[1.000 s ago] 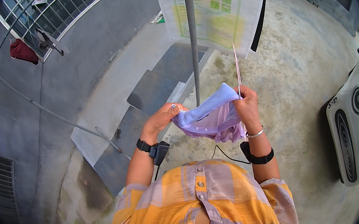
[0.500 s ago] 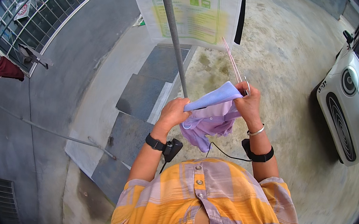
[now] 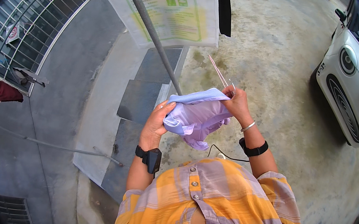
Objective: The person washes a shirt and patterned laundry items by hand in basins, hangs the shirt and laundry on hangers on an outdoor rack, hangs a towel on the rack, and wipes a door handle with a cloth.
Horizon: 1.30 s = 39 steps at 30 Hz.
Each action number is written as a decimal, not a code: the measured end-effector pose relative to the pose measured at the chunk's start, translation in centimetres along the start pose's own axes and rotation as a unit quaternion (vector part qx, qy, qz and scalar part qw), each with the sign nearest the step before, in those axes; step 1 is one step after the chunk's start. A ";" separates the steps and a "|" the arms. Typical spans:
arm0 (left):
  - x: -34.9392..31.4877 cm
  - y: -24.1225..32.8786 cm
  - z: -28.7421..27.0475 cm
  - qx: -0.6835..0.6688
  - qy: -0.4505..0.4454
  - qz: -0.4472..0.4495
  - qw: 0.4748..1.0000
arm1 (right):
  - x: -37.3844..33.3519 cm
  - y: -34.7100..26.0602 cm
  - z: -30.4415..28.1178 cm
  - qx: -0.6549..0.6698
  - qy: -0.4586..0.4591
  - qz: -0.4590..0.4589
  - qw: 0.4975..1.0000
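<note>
A lavender shirt (image 3: 205,117) with a pale blue collar is stretched between my hands in front of my chest. My left hand (image 3: 155,120) grips the left end of the collar, thumb on top. The right end is pinched in my right hand (image 3: 237,105), which also holds a thin pink clothes hanger (image 3: 218,71); its metal hook pokes out by the fingers. Most of the shirt hangs in loose folds below the collar. Parts of the hanger are hidden behind my right hand.
A slanting grey pole (image 3: 151,30) stands just ahead, beside a hanging white printed sheet (image 3: 173,17). A white car (image 3: 344,83) is parked on the right. Left are a barred window (image 3: 43,14), a dark red cloth (image 3: 8,92) and a thin metal rod (image 3: 50,144).
My left hand has shifted lower and left, turning the collar so the shirt's inside shows more. My right hand has moved slightly left and down with the hanger. The view has shifted.
</note>
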<state>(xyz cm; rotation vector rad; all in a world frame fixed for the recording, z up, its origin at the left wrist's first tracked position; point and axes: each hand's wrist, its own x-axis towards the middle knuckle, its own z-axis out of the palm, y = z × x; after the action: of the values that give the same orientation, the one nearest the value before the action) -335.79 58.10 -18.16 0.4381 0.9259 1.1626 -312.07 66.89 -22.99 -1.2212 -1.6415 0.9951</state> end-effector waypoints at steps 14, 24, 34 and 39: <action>-0.6 0.2 -0.2 0.150 0.108 0.065 0.981 | -7.9 -2.9 -12.3 0.169 -0.098 0.087 0.977; -1.5 -0.5 4.3 0.569 0.142 0.166 0.792 | -7.5 -3.5 -4.3 0.160 -0.182 0.037 0.970; -1.9 1.6 6.1 0.678 0.179 0.362 0.614 | -9.3 -4.4 0.9 0.131 -0.151 -0.019 0.980; -1.9 4.5 4.9 0.518 0.193 0.405 0.728 | -9.3 -0.8 -2.3 0.077 -0.168 0.038 0.982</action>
<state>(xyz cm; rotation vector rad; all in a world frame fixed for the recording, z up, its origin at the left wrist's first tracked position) -334.70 58.75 -11.37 1.6961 1.8494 1.4370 -308.55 57.93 -23.05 -1.0584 -1.7429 1.4117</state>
